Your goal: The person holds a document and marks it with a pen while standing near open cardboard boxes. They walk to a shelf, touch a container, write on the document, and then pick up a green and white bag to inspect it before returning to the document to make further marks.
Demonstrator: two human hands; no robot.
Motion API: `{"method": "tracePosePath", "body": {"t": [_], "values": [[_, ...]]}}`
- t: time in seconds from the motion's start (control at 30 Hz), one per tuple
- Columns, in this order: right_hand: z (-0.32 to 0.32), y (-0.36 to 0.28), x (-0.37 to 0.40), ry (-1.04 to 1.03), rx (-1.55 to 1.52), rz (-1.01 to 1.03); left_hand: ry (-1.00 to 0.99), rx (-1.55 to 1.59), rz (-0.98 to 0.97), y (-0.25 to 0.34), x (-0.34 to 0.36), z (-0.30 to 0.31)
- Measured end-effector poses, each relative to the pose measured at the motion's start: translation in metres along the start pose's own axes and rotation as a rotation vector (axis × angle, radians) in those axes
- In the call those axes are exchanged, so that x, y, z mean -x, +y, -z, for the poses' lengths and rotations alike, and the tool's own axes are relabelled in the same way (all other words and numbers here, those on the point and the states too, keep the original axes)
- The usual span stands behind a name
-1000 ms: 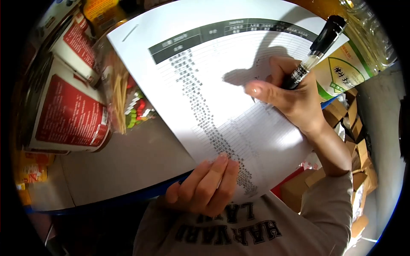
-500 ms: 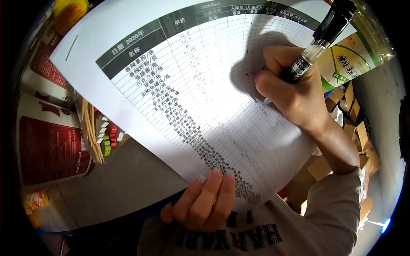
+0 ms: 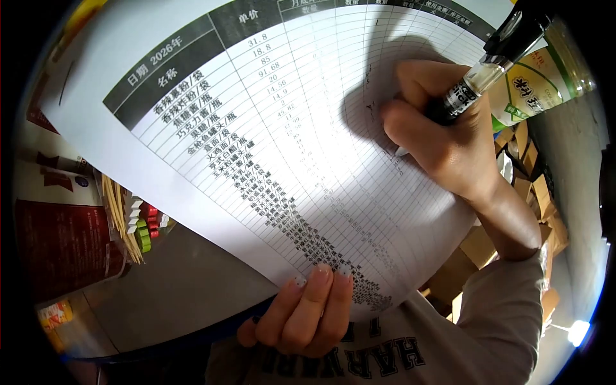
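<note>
A printed sheet of paper fills the middle of the view, tilted, with a table of item names and numbers under dark header bars. My left hand grips its lower edge, fingertips on top of the print and thumb hidden. My right hand rests on the right columns, closed around a pen with a black upper end and a clear section. A pale tip shows at the paper below my fingers. Small handwritten marks stand left of this hand, inside its shadow.
At left are a red-and-white container, wooden sticks and small red, green and white pieces on a grey surface. A bottle with a green-and-yellow label stands at right, above cardboard boxes.
The sheet appears larger and shifted left and up in view. Another small handwritten mark shows beside my right hand. Both hands keep their holds.
</note>
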State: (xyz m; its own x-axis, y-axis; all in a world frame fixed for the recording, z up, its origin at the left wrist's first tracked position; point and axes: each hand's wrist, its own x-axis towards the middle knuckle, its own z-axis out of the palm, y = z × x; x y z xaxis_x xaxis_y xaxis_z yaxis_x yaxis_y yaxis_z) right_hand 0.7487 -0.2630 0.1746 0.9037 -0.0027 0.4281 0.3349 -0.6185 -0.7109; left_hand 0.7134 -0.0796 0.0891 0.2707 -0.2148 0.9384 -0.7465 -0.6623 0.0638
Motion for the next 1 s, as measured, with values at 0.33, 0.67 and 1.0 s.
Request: {"method": "tracePosePath", "body": {"t": [0.33, 0.67, 1.0], "values": [[-0.003, -0.002, 0.0, 0.028, -0.051, -0.041, -0.004, -0.018, -0.002, -0.003, 0.001, 0.002], [-0.006, -0.005, 0.001, 0.025, -0.004, -0.06, 0.019, -0.009, -0.007, -0.004, 0.001, 0.002], [0.005, 0.0, -0.004, 0.095, -0.03, -0.093, 0.013, 0.004, -0.088, -0.007, -0.006, -0.005]]}}
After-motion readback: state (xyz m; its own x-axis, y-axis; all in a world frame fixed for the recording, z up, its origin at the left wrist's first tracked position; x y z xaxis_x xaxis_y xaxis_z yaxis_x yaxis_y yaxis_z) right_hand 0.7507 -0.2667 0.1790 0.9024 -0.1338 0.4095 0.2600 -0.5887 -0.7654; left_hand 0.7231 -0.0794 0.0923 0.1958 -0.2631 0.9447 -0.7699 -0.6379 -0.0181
